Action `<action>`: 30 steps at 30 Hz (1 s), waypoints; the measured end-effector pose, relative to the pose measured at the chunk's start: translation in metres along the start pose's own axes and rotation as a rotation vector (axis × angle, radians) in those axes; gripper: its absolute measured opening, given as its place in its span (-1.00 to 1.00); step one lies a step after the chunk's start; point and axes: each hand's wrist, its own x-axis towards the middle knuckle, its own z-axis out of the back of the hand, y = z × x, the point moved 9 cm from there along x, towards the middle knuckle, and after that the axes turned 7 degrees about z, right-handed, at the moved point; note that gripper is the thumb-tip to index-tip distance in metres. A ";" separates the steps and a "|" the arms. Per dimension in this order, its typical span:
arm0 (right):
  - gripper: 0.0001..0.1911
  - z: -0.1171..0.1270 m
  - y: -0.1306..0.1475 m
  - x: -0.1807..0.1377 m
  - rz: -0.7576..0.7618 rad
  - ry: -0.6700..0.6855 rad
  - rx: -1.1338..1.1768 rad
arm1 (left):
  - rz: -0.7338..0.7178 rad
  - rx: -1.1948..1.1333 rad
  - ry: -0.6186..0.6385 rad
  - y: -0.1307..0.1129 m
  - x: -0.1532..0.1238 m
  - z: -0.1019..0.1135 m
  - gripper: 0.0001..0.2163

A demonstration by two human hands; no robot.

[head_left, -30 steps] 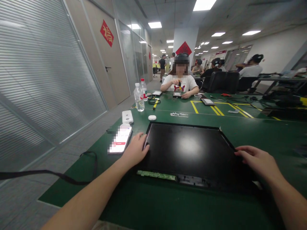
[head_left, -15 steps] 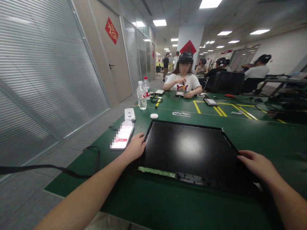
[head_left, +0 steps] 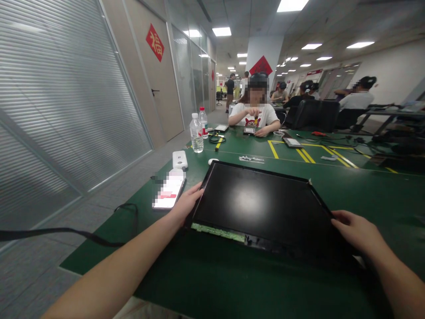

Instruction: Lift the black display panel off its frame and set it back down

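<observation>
A large black LCD screen panel (head_left: 262, 204) is in front of me, tilted, with its far edge raised. Along its near edge runs a narrow green circuit board (head_left: 219, 232) beside a dark strip. My left hand (head_left: 189, 199) grips the panel's left edge, thumb on top and the other fingers out of sight below. On the opposite side my right hand (head_left: 357, 228) holds the right edge, its fingers partly hidden behind the frame. Just left of my left hand lies a lit smartphone (head_left: 168, 192).
Past the phone are a white power bank (head_left: 179, 160), a white earbud case (head_left: 213, 162) and two water bottles (head_left: 197, 135). Across the green table (head_left: 159, 270) a person (head_left: 254, 115) works with a screwdriver on a small device. A black strap (head_left: 66, 232) hangs at the left.
The panel's far edge has risen and now partly covers the earbud case. Both hands have stayed at its sides, the left now gripping its edge with the thumb over it.
</observation>
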 end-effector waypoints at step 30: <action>-0.44 -0.003 0.001 -0.005 -0.063 0.057 -0.043 | 0.066 -0.296 0.042 0.011 0.006 -0.004 -0.48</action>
